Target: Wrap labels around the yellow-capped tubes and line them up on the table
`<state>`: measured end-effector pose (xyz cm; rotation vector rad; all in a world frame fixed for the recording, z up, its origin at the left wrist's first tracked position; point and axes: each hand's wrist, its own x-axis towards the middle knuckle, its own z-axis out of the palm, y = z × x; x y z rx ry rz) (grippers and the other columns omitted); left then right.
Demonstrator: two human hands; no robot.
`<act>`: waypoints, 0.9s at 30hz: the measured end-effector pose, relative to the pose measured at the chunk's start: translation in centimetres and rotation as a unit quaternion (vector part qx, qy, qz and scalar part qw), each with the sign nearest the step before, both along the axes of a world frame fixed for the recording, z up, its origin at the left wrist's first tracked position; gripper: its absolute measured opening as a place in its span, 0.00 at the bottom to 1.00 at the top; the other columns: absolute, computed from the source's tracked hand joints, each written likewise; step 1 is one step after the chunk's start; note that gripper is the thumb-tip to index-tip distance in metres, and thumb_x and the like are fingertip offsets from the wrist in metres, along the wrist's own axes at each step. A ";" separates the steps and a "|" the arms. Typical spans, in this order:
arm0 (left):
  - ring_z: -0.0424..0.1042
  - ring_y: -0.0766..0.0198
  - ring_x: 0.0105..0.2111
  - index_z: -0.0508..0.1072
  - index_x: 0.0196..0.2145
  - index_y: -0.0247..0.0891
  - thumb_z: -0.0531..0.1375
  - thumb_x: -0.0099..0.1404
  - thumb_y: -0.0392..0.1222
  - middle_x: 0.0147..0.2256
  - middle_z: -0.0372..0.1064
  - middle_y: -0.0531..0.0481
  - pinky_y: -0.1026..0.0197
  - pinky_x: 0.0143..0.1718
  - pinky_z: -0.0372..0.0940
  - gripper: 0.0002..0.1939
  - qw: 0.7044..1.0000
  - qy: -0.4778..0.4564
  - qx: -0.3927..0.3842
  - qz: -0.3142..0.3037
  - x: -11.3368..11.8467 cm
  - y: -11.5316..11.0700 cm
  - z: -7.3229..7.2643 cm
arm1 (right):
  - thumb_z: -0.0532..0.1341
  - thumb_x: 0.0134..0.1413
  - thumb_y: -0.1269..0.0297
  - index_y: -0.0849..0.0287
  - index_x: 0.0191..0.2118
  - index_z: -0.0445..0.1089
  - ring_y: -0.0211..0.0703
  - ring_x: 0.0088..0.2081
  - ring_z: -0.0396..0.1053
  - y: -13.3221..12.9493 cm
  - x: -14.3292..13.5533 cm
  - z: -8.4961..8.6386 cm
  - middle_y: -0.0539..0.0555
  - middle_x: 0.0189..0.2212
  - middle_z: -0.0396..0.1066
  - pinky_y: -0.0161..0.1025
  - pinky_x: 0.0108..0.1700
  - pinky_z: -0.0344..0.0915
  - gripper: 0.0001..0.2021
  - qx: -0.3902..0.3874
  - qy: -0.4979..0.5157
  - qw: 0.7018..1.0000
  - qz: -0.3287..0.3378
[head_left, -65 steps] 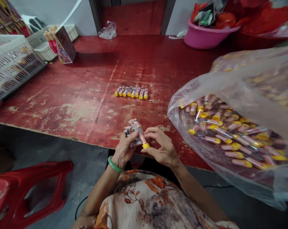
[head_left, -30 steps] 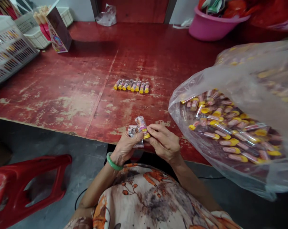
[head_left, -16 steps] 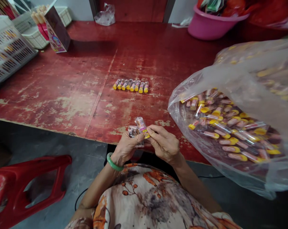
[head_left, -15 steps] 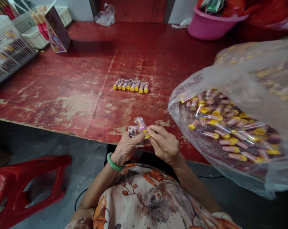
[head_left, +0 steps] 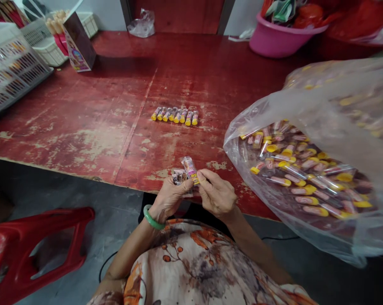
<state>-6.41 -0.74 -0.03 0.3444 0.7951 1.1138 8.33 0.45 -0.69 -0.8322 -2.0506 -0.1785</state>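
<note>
Near the table's front edge, my left hand (head_left: 170,195), with a green bangle on its wrist, is closed on several small printed packets (head_left: 179,176). A printed piece with a yellow lower end (head_left: 190,168) stands tilted between both hands. The fingers of my right hand (head_left: 218,192) pinch its lower right side. Beyond my hands, several small tubes with yellow caps (head_left: 177,116) lie side by side in a row. At the right, a clear plastic bag (head_left: 242,123) lies open, with many more yellow-capped tubes (head_left: 294,170) showing inside.
White plastic baskets (head_left: 18,74) and a tall printed box (head_left: 79,46) stand at the back left. A pink basin (head_left: 275,40) and a crumpled clear bag (head_left: 142,24) are along the back. A red stool (head_left: 73,216) is on the floor at the left.
The view has shifted slightly. Both hands keep nearly the same pose, and the printed piece between them has turned a little.
</note>
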 end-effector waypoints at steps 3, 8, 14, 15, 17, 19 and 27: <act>0.72 0.68 0.25 0.77 0.30 0.33 0.75 0.41 0.43 0.27 0.75 0.51 0.66 0.30 0.66 0.19 1.000 -0.002 0.002 -0.004 0.1 0.0 -0.1 | 0.56 0.58 0.76 0.65 0.61 0.60 0.47 0.44 0.74 0.0 -0.1 -0.3 0.65 0.42 0.73 0.37 0.42 0.74 0.24 0.007 -0.001 1.000 0.006; 0.72 0.67 0.26 0.77 0.30 0.32 0.74 0.43 0.43 0.28 0.75 0.49 0.65 0.31 0.68 0.18 1.000 0.015 0.005 0.008 -0.1 0.1 -0.1 | 0.56 0.56 0.77 0.64 0.55 0.65 0.48 0.43 0.74 0.4 -0.1 0.0 0.64 0.42 0.73 0.38 0.40 0.74 0.20 -0.038 0.036 0.998 0.029; 0.72 0.63 0.21 0.77 0.30 0.31 0.71 0.47 0.50 0.23 0.74 0.47 0.61 0.27 0.69 0.19 0.988 0.145 0.037 -0.038 -0.8 0.6 0.0 | 0.62 0.53 0.65 0.60 0.45 0.72 0.43 0.32 0.74 1.6 -0.1 1.4 0.56 0.36 0.76 0.38 0.34 0.72 0.13 -0.358 0.210 0.906 0.079; 0.71 0.63 0.21 0.77 0.28 0.31 0.71 0.48 0.50 0.22 0.74 0.47 0.61 0.27 0.68 0.18 0.984 0.164 0.051 -0.046 -0.8 0.7 0.0 | 0.63 0.51 0.62 0.60 0.44 0.72 0.42 0.30 0.73 1.8 -0.4 1.4 0.55 0.34 0.76 0.37 0.32 0.72 0.14 -0.406 0.246 0.877 0.066; 0.70 0.64 0.21 0.76 0.25 0.31 0.71 0.48 0.49 0.21 0.73 0.48 0.63 0.26 0.67 0.16 0.979 0.184 0.081 -0.042 -0.7 1.1 -0.1 | 0.67 0.45 0.60 0.61 0.41 0.73 0.42 0.30 0.73 2.3 -1.0 1.4 0.55 0.32 0.76 0.37 0.32 0.71 0.16 -0.472 0.315 0.822 0.046; 0.70 0.66 0.20 0.77 0.24 0.30 0.71 0.48 0.48 0.20 0.72 0.49 0.65 0.26 0.67 0.16 0.979 0.180 0.091 -0.025 -0.6 1.6 -0.3 | 0.70 0.40 0.59 0.62 0.39 0.73 0.43 0.31 0.73 2.9 -1.6 1.2 0.55 0.31 0.76 0.38 0.33 0.71 0.18 -0.508 0.377 0.773 0.042; 0.73 0.67 0.23 0.75 0.28 0.29 0.71 0.51 0.42 0.25 0.73 0.48 0.67 0.26 0.70 0.14 0.996 0.026 -0.044 0.080 -2.2 3.4 -1.1 | 0.67 0.30 0.65 0.62 0.29 0.71 0.34 0.19 0.63 15.1 -0.8 1.0 0.47 0.19 0.69 0.29 0.18 0.57 0.13 -0.490 0.494 0.714 -0.080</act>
